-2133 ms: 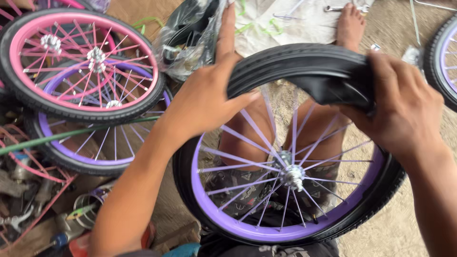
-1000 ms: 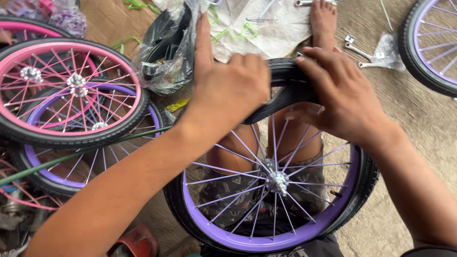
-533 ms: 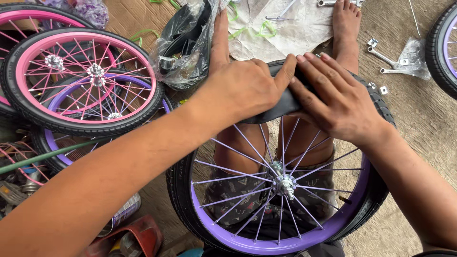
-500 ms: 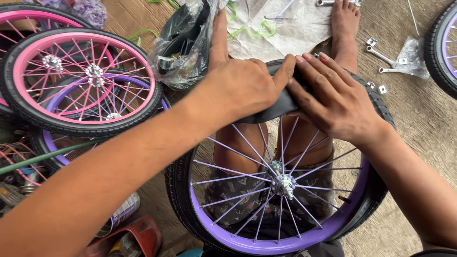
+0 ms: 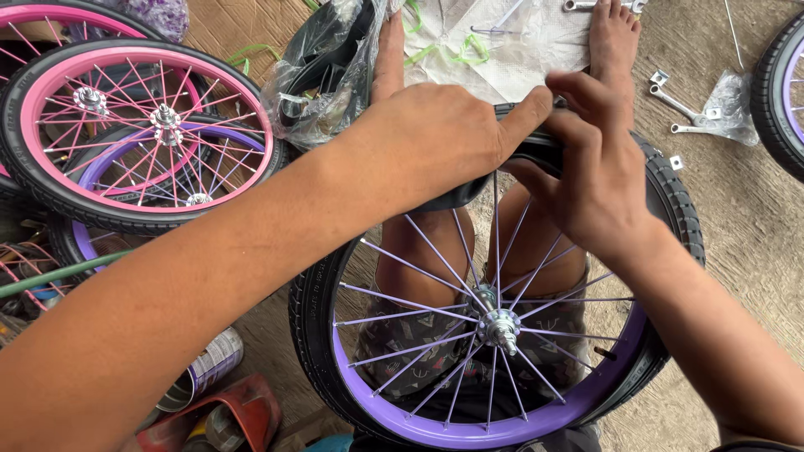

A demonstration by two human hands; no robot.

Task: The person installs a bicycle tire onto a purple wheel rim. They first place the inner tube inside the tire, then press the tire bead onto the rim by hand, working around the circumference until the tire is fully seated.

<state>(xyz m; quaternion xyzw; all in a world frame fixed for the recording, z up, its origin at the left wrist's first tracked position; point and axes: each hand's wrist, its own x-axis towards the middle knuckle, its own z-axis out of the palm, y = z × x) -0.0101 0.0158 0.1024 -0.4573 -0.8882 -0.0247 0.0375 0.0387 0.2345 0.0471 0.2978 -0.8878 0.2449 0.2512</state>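
Both hands press on the black tyre (image 5: 670, 201) at the top of the purple rim (image 5: 494, 431): the left hand (image 5: 435, 138) lies closed over the tyre's loose upper part, thumb stretched toward the other hand, and the right hand (image 5: 595, 180) hooks its fingers (image 5: 578, 88) over the same stretch, so the two meet thumb to fingertip with rubber clamped under each. Only the head view shows this. The wheel stands across the person's lap, its hub (image 5: 496, 325) below the grip and the spokes (image 5: 419, 251) fanning up to it; both bare legs show through the spokes, and the feet lie beyond the hands on a white sheet (image 5: 502, 50). To the right of the grip and down that side the tyre looks seated on the rim; directly under the palms it bulges off the rim, though how far cannot be told because the hands hide it. To do this well, my judgement is that pressure should come from the heels of the hands, worked outward from the seated part a little at a time, keeping fingertips clear of the rim edge and steadying the wheel with the knees. Left of the grip lie a black bag (image 5: 327, 75) and a pink wheel (image 5: 142, 134); right of it, spanners (image 5: 682, 105).
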